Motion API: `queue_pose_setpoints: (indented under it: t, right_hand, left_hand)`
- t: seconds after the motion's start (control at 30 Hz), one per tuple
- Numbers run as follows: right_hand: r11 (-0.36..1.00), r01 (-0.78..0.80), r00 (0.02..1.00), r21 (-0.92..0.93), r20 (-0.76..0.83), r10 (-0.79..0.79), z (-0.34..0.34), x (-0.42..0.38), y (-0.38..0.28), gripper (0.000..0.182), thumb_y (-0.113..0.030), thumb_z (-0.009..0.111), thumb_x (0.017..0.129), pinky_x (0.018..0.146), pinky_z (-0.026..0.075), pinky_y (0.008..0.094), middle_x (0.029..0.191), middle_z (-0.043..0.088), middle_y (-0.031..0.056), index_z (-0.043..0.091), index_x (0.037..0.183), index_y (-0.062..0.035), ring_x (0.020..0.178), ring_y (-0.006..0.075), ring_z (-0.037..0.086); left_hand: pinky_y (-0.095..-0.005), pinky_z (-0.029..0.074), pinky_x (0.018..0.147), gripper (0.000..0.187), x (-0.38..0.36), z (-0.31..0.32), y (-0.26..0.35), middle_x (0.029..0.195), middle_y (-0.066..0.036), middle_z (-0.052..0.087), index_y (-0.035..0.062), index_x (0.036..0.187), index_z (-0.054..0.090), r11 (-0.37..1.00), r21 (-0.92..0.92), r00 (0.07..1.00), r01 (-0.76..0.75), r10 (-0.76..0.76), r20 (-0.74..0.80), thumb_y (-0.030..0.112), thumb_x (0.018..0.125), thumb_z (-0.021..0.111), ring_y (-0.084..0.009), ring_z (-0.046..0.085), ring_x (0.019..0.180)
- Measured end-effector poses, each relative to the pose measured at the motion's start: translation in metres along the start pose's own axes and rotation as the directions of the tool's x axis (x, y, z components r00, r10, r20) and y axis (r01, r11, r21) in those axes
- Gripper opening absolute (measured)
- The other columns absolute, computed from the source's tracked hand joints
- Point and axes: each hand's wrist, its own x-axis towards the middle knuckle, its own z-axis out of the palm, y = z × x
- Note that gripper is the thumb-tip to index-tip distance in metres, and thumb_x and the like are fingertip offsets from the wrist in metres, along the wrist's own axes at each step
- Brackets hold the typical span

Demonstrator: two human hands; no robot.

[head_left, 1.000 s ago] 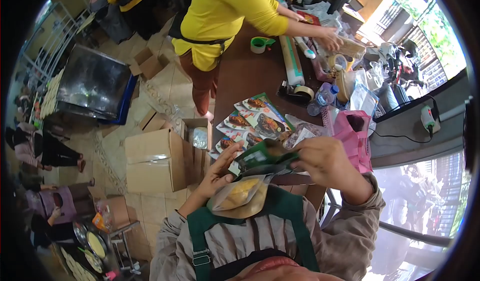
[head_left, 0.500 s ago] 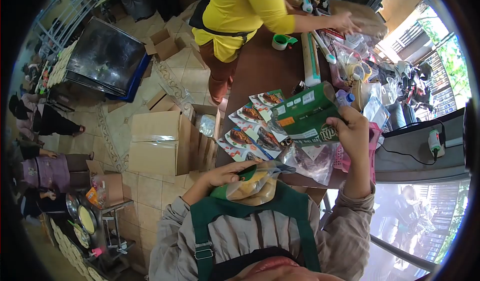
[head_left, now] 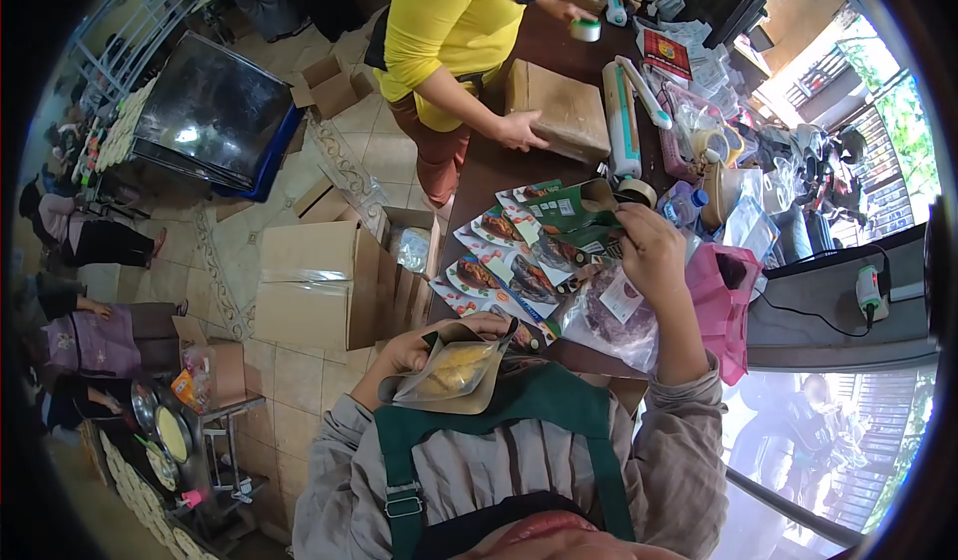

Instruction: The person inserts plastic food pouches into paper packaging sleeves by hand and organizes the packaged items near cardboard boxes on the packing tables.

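Note:
Close to my chest, my left hand (head_left: 401, 352) grips a stand-up pouch (head_left: 457, 370) with a clear window; yellow food shows through it. My right hand (head_left: 654, 249) holds a green printed pouch (head_left: 571, 209) by its right end, over the table's near part. Beneath and beside it, several printed pouches (head_left: 502, 266) with pictures of cooked food lie fanned out. A clear plastic bag (head_left: 611, 322) with a white label sits just below my right hand, at the table's near edge.
Across the brown table (head_left: 491, 173), a person in yellow (head_left: 447, 36) has one hand on a brown parcel (head_left: 561, 111) and the other at a tape roll (head_left: 586, 30). A sealer (head_left: 622, 126) stands beside the parcel. A pink bag (head_left: 720, 305) is at right, cardboard boxes (head_left: 307, 285) at left.
My right hand has lowered the green pouch leftward to the printed pouches. The pouch in my left hand has turned, its window facing up. The other person has set the parcel down and reached the tape.

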Motion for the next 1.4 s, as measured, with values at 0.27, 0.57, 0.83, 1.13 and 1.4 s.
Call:
queue_pose_setpoints:
  t: [0.27, 0.57, 0.83, 1.13, 1.4]
  right_hand:
    - [1.000, 0.008, 1.000, -0.022, -0.010, -0.008, 0.018, -0.013, 0.012, 0.024, 0.001, 0.057, 0.061, 0.068, 0.048, 0.0337, 0.092, 0.062, 0.0071, 0.061, 0.084, -0.0048, 0.081, 0.0234, 0.061]
    - [0.999, -0.007, 1.000, -0.047, -0.011, 0.007, 0.033, -0.003, 0.031, 0.033, 0.002, 0.057, 0.061, 0.076, 0.048, 0.0352, 0.095, 0.063, 0.0093, 0.063, 0.093, -0.0048, 0.086, 0.0263, 0.061]
    - [0.999, -0.016, 1.000, -0.029, 0.025, 0.016, 0.059, 0.015, 0.046, 0.031, 0.004, 0.058, 0.062, 0.077, 0.046, 0.0380, 0.096, 0.062, 0.0143, 0.061, 0.092, -0.0011, 0.089, 0.0317, 0.059]
    - [0.996, 0.083, 0.996, -0.045, -0.017, -0.083, 0.082, 0.024, 0.055, 0.033, 0.003, 0.056, 0.062, 0.073, 0.047, 0.0383, 0.098, 0.063, 0.0125, 0.062, 0.094, -0.0028, 0.086, 0.0294, 0.060]
    - [0.961, 0.265, 0.964, -0.075, -0.013, -0.267, 0.086, 0.016, 0.044, 0.022, -0.004, 0.054, 0.063, 0.067, 0.042, 0.0328, 0.093, 0.062, 0.0077, 0.059, 0.084, -0.0047, 0.076, 0.0208, 0.059]
  left_hand:
    - [-0.0282, 0.042, 0.094, 0.065, -0.003, 0.030, 0.017, 0.118, -0.014, 0.048, -0.0082, 0.128, 0.033, 0.990, -0.118, 0.994, -0.071, 0.080, 0.077, 0.028, 0.081, 0.061, -0.0186, 0.050, 0.108]
    - [-0.0325, 0.023, 0.103, 0.104, -0.005, -0.035, -0.001, 0.137, -0.017, 0.029, -0.0035, 0.133, 0.029, 0.957, 0.275, 0.988, -0.095, 0.057, 0.145, 0.058, 0.059, 0.069, -0.0238, 0.033, 0.124]
    - [-0.0327, 0.024, 0.103, 0.104, -0.003, -0.068, -0.034, 0.136, -0.017, 0.030, -0.0035, 0.133, 0.029, 0.931, 0.292, 0.972, -0.219, 0.233, -0.013, 0.059, 0.060, 0.068, -0.0236, 0.034, 0.124]
    - [-0.0328, 0.025, 0.102, 0.104, -0.016, -0.075, -0.046, 0.135, -0.017, 0.032, -0.0035, 0.133, 0.029, 0.941, 0.251, 0.960, -0.225, 0.258, -0.106, 0.060, 0.060, 0.066, -0.0233, 0.036, 0.123]
    - [-0.0329, 0.026, 0.101, 0.104, -0.054, -0.100, -0.063, 0.134, -0.017, 0.033, -0.0035, 0.133, 0.029, 0.989, 0.084, 0.965, -0.125, 0.141, -0.219, 0.060, 0.060, 0.065, -0.0231, 0.037, 0.122]
